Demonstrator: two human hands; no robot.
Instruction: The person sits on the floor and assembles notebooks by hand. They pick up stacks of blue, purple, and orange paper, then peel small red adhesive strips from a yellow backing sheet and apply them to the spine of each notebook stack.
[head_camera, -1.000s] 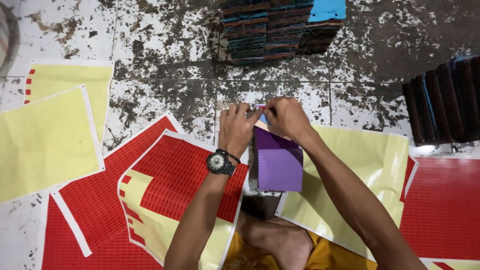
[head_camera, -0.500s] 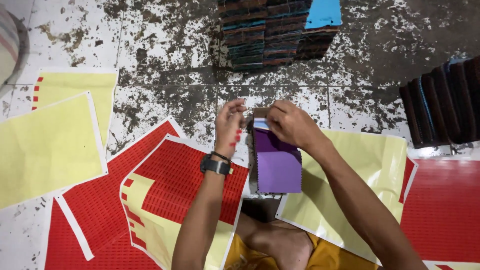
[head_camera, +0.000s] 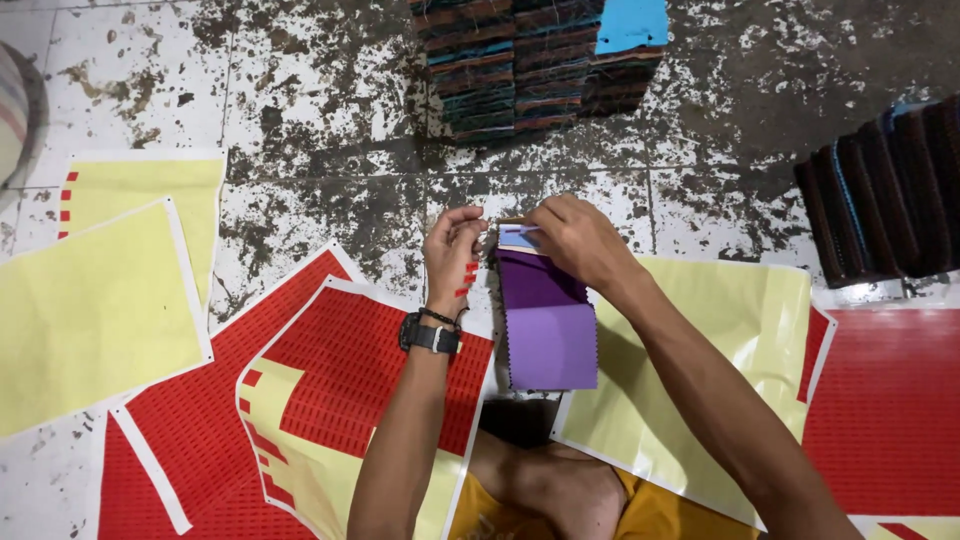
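Head view: the right hand (head_camera: 578, 240) pinches the top edge of a purple fabric swatch booklet (head_camera: 546, 320). The left hand (head_camera: 452, 250), just beside it, carries small red stickers (head_camera: 467, 279) on curled fingertips above red sticker sheets (head_camera: 340, 370).

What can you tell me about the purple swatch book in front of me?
The swatch book is a narrow stack of cloth samples, dark purple at the upper part and lighter violet on the lower, with pinked edges. It lies flat on the stained tile floor, lengthwise away from the person, partly over a yellow sheet. The right hand presses its top end, where a pale blue strip shows; the left hand sits just beside it.
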